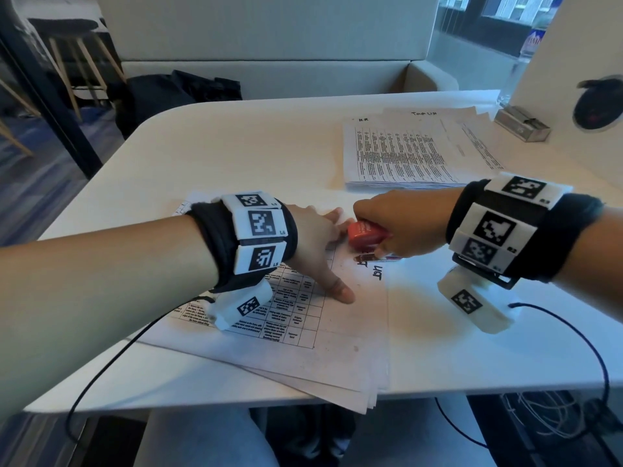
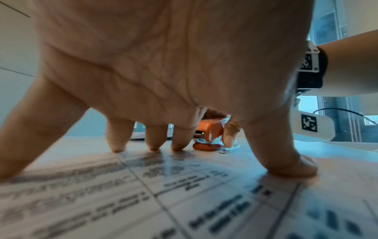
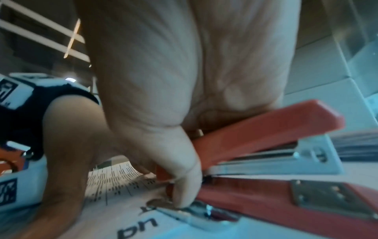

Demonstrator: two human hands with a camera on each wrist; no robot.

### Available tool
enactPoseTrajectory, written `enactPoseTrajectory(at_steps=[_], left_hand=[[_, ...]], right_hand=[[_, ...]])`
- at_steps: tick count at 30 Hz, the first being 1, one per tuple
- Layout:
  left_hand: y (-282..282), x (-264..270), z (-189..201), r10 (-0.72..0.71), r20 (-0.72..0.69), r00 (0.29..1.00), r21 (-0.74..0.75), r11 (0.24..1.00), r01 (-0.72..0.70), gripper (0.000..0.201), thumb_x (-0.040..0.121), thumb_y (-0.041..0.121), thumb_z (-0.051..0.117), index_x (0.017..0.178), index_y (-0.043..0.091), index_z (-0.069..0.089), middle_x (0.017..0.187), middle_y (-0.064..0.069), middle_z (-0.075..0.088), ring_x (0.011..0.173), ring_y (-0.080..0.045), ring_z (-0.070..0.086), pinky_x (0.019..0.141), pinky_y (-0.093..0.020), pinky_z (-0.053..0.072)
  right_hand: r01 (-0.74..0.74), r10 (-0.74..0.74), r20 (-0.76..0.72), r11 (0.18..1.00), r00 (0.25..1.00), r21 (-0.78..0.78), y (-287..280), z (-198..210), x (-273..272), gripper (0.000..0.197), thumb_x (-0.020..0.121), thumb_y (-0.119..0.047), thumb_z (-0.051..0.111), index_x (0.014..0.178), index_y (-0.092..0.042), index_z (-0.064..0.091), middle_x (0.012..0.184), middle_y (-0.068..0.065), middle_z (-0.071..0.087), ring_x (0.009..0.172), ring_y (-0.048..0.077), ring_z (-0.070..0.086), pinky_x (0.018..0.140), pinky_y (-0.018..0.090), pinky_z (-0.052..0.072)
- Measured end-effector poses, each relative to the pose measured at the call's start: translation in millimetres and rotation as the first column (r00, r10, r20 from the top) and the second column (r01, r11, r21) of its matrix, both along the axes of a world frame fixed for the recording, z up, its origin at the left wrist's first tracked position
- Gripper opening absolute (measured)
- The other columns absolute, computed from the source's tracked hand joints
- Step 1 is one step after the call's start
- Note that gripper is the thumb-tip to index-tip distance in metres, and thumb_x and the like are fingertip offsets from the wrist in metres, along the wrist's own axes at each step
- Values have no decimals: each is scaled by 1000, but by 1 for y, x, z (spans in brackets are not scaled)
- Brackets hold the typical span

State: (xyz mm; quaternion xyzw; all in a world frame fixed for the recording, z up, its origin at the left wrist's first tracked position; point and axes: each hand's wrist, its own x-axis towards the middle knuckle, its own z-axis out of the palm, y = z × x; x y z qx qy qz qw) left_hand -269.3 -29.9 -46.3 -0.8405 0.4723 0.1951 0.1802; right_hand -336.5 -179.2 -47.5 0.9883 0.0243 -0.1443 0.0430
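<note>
Red metal-and-plastic desk stapler point(image 1: 365, 234), gripped in the right hand point(image 1: 401, 227) at the far right corner of a loose stack of white printed sheets point(image 1: 337, 348) on a white rounded table point(image 1: 236, 146). Fingers curled over the upper arm, thumb point(image 3: 184, 177) pressed down at the hinge end. Mouth gaping in the right wrist view, nothing visible between arm and base. Hinge end turned toward the left hand point(image 1: 317, 241), with a small steel tongue point(image 3: 194, 213) lying low on the top sheet beside a handwritten heading and a brownish mark. Contact between tongue and mark not discernible. Left hand spread, fingertips point(image 2: 117, 145) and thumb planted apart on the printed grid of the top sheet, pinning the stack just beside the stapler.

Handling, by judgement:
- **Stapler:** rigid, compact, fairly weighty for its bulk, smooth-shelled yet easy to hold. Sprung at the hinge, so liable to snap closed under a squeeze. Best taken across the middle of arm and base, clear of mouth and tongue.
- **Sheets:** light, limp, slippery on one another, easily torn at a fastened corner. Best held by broad downward pressure close to the working point.

Beyond, well apart from both hands: second stack of printed pages point(image 1: 404, 153) and small silver box point(image 1: 522, 124).
</note>
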Motion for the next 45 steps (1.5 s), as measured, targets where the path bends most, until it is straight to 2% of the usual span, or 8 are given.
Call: enactPoseTrajectory(at_steps=[5, 9, 13, 22, 27, 34, 41, 45], left_hand=[[0, -2, 2, 36, -50, 998, 44, 998, -33, 110, 65, 85, 51, 148, 46, -9, 159, 12, -17, 148, -28, -9, 116, -51, 12], [1, -5, 5, 26, -80, 996, 47, 999, -22, 105, 72, 80, 49, 149, 42, -12, 160, 8, -14, 146, -20, -17, 117, -47, 5], [2, -4, 5, 33, -86, 996, 50, 998, -28, 106, 70, 82, 49, 149, 43, -11, 159, 8, -18, 146, -26, -17, 117, -47, 4], [1, -4, 5, 34, -93, 995, 61, 998, -28, 105, 70, 82, 49, 151, 40, -4, 161, 6, -10, 147, -32, -13, 117, -47, 6], [0, -2, 3, 58, -83, 995, 80, 995, -51, 116, 65, 86, 49, 147, 41, -20, 157, 10, -26, 146, -31, -17, 117, -49, 4], [0, -4, 1, 50, -59, 997, 73, 996, -45, 117, 67, 85, 47, 145, 37, -26, 155, 11, -29, 147, -31, -14, 117, -49, 5], [-1, -5, 1, 55, -51, 997, 83, 995, -51, 117, 68, 85, 47, 144, 37, -27, 155, 10, -30, 146, -33, -15, 117, -50, 3], [0, -5, 3, 73, -72, 995, 101, 993, -66, 115, 65, 86, 48, 146, 42, -21, 157, 9, -25, 146, -31, -18, 117, -51, 3]], right_hand=[[-113, 116, 114, 993, 987, -37, 3, -1, -4, 38, 87, -27, 67, 89, -27, 29, 94, -2, 47, 87, 16, 42, 74, 32, 42], [-217, 225, 179, 974, 958, -61, 3, 1, -10, 37, 90, -34, 63, 90, -28, 26, 91, -7, 40, 88, 14, 38, 80, 33, 44], [-300, 319, 221, 947, 921, -115, 5, 2, -16, 25, 91, -32, 61, 105, -21, 43, 100, -3, 49, 96, 18, 47, 82, 33, 45], [-404, 470, 270, 876, 841, -264, 10, 7, -24, 35, 72, -11, 77, 100, -9, 57, 85, 7, 58, 75, 25, 55, 53, 35, 48], [-96, 101, 96, 994, 990, -56, 7, 6, -16, 27, 90, -37, 60, 89, -23, 37, 85, -6, 48, 79, 15, 48, 67, 28, 38], [93, -93, -39, 996, 995, -8, 2, -1, -5, 33, 92, -49, 54, 92, -20, 39, 77, -7, 45, 65, 4, 41, 54, 23, 29], [127, -129, -40, 991, 991, -32, 6, -3, -1, 36, 90, -51, 56, 91, -20, 37, 76, -7, 44, 75, 16, 48, 64, 28, 34], [-72, 72, 110, 997, 991, -7, 9, -1, -8, 36, 87, -45, 62, 87, -25, 32, 86, -6, 44, 82, 15, 45, 71, 31, 43]])
